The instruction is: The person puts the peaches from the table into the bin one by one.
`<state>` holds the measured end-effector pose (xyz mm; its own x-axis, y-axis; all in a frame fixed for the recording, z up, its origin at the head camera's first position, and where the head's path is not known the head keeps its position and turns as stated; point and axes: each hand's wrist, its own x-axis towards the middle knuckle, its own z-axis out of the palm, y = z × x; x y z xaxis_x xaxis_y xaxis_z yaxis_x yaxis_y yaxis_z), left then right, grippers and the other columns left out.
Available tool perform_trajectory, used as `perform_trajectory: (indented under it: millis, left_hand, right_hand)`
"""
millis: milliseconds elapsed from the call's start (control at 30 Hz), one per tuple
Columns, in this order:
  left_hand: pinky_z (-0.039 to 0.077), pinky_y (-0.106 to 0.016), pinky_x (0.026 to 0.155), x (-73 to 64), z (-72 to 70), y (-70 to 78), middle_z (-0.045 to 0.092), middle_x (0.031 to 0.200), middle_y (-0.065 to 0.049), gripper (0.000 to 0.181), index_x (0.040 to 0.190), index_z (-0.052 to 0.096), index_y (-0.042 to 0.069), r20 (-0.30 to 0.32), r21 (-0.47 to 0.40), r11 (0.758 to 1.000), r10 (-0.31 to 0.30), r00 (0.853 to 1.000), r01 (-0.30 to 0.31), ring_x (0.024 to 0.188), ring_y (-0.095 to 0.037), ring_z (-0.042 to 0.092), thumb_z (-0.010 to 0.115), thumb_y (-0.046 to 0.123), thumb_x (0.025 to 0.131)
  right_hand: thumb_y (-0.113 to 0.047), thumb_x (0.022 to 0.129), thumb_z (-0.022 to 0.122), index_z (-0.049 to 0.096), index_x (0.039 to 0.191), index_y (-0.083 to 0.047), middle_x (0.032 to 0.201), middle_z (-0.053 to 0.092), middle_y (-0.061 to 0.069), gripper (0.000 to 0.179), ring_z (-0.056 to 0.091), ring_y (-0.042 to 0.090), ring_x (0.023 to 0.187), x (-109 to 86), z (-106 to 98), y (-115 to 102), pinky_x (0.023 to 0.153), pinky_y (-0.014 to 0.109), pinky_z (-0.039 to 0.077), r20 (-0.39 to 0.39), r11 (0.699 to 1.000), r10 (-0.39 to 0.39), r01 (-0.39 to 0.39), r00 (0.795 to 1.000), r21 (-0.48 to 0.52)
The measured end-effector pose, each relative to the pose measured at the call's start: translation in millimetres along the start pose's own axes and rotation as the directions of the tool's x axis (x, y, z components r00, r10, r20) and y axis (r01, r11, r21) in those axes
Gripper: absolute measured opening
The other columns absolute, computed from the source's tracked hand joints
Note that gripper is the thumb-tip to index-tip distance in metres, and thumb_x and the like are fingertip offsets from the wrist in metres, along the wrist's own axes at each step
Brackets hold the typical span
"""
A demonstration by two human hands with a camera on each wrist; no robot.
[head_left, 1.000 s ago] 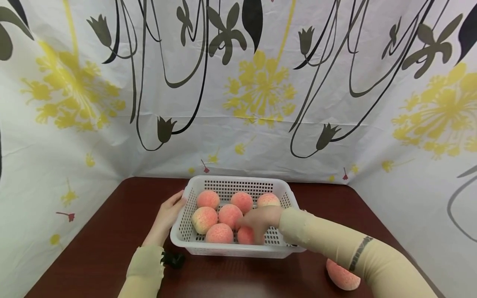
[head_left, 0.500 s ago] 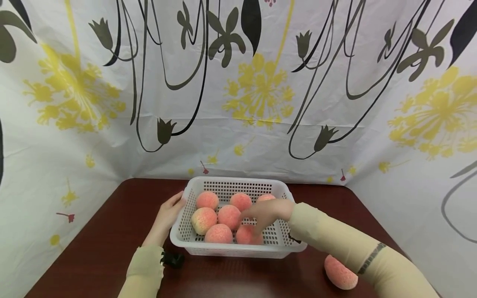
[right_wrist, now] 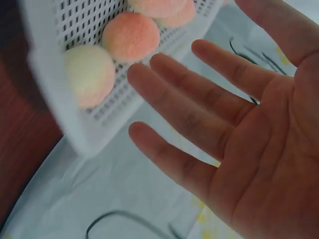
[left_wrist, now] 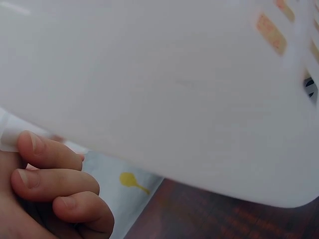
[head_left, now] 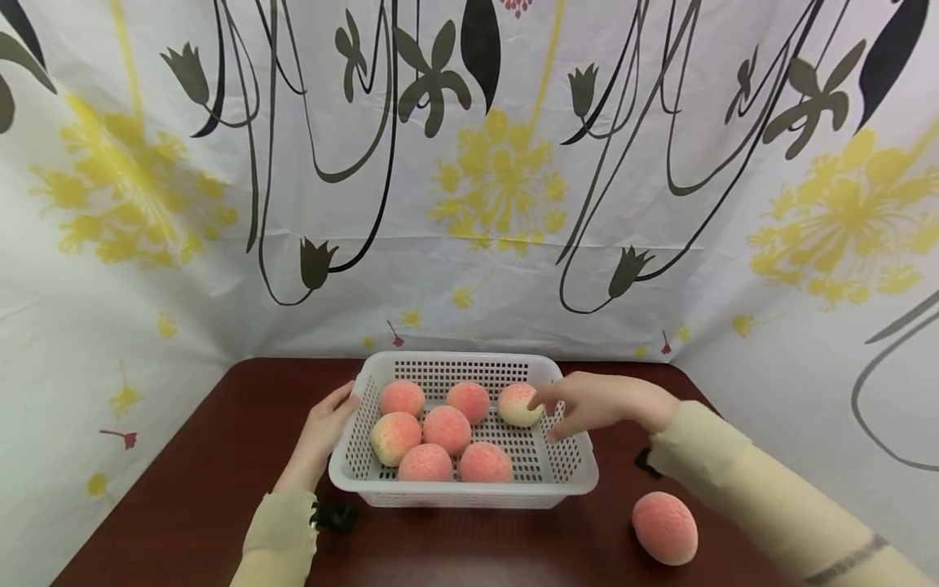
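Observation:
A white plastic basket [head_left: 469,494] with slotted walls holds several peaches, among them a front one [head_left: 486,463] and a paler one [head_left: 520,405] at the back right. My left hand [head_left: 328,425] grips the basket's left end. In the left wrist view its fingers [left_wrist: 62,174] curl at the edge of the white wall. Over the basket's right end hovers my right hand [head_left: 597,403], nothing in it. The right wrist view shows its fingers [right_wrist: 174,172] spread and relaxed, palm bare. Another peach [head_left: 664,528] lies on the table, right of the basket.
The dark red-brown table [head_left: 183,489] carries the basket. A white cloth [head_left: 469,310] with a plant print hangs behind it and along both sides. Black wrist devices [head_left: 333,516] show below the sleeves.
My right hand has let go of the front peach in the basket and moved right, towards the basket's right end. The loose peach on the table is now fully uncovered. My left hand keeps its place.

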<state>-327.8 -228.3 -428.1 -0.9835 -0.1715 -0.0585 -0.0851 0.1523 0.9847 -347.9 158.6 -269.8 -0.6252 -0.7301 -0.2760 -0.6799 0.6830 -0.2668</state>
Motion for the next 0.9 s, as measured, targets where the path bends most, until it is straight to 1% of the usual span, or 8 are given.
perform_trajectory:
  millis: [100,233,333,433,500,667,800,900]
  left_hand:
    - [0.038,-0.053,0.102,0.4,-0.9,-0.4,0.038,0.150,-0.017,0.059,0.154,0.030,0.015,0.002,-0.007,1.000,-0.006,1.000,0.006,0.129,-0.034,0.046,0.047,0.039,0.102]
    - [0.036,-0.053,0.104,-0.1,-0.2,-0.1,0.039,0.149,-0.017,0.058,0.153,0.030,0.014,0.000,-0.015,1.000,-0.006,1.000,0.006,0.130,-0.034,0.045,0.047,0.037,0.102]
    - [0.035,-0.054,0.104,-1.9,1.1,0.1,0.037,0.150,-0.018,0.059,0.153,0.030,0.013,0.000,-0.011,1.000,-0.005,1.000,0.005,0.130,-0.035,0.043,0.047,0.037,0.103]
    - [0.036,-0.055,0.104,-3.3,1.3,0.7,0.037,0.150,-0.018,0.058,0.153,0.030,0.013,-0.002,-0.009,1.000,-0.006,1.000,0.006,0.130,-0.035,0.044,0.047,0.036,0.103]
    - [0.036,-0.054,0.103,-3.2,1.0,0.7,0.037,0.150,-0.018,0.058,0.153,0.030,0.013,-0.001,-0.006,1.000,-0.001,1.000,0.001,0.129,-0.036,0.045,0.047,0.036,0.103]
    - [0.038,-0.054,0.102,-2.6,0.1,1.0,0.038,0.149,-0.019,0.058,0.153,0.030,0.013,-0.004,-0.005,1.000,0.002,1.000,-0.002,0.128,-0.036,0.046,0.047,0.037,0.103]
    - [0.037,-0.054,0.103,-1.7,-0.7,0.0,0.037,0.150,-0.019,0.058,0.153,0.030,0.013,-0.005,-0.008,1.000,0.004,1.000,-0.004,0.128,-0.036,0.045,0.046,0.037,0.103]
    - [0.037,-0.054,0.103,-0.9,-1.1,-1.4,0.036,0.150,-0.019,0.058,0.154,0.029,0.013,-0.003,-0.013,1.000,0.011,1.000,-0.011,0.129,-0.037,0.044,0.046,0.035,0.103]
  right_hand:
    - [-0.032,0.085,0.073,0.064,0.123,-0.016,0.097,0.063,-0.008,0.042,0.063,0.005,0.082,-26.7,3,14,0.074,0.029,0.050,-0.079,0.998,-0.046,0.050,0.996,0.049]
    - [-0.033,0.086,0.073,0.064,0.123,-0.009,0.097,0.064,-0.008,0.044,0.063,0.008,0.084,-58.7,15,31,0.074,0.029,0.050,-0.129,0.988,-0.046,0.064,0.991,0.141]
    - [-0.033,0.086,0.073,0.064,0.124,-0.007,0.102,0.063,-0.008,0.047,0.063,0.013,0.090,-77.9,30,45,0.075,0.030,0.050,-0.119,0.984,-0.008,0.029,0.993,0.177]
    - [-0.031,0.084,0.074,0.062,0.126,-0.005,0.110,0.063,-0.003,0.051,0.062,0.021,0.099,-91.2,48,59,0.077,0.032,0.050,-0.073,0.975,0.032,-0.015,0.997,0.220]
    - [-0.027,0.084,0.075,0.059,0.128,-0.001,0.117,0.062,0.006,0.054,0.060,0.024,0.105,-96.6,60,69,0.079,0.033,0.050,-0.034,0.964,0.033,-0.023,0.999,0.264]
    - [-0.019,0.078,0.078,0.056,0.130,0.004,0.127,0.056,0.018,0.061,0.053,0.014,0.114,-100.3,84,86,0.085,0.030,0.048,0.040,0.936,0.006,-0.020,0.999,0.352]
    - [-0.016,0.076,0.080,0.053,0.132,0.004,0.127,0.055,0.016,0.065,0.050,0.011,0.114,-99.3,97,91,0.086,0.027,0.044,0.052,0.908,-0.026,0.002,0.998,0.418]
    - [-0.015,0.074,0.080,0.054,0.131,0.003,0.123,0.056,0.011,0.065,0.051,0.007,0.108,-99.2,104,92,0.084,0.026,0.043,0.037,0.903,-0.037,0.017,0.999,0.430]
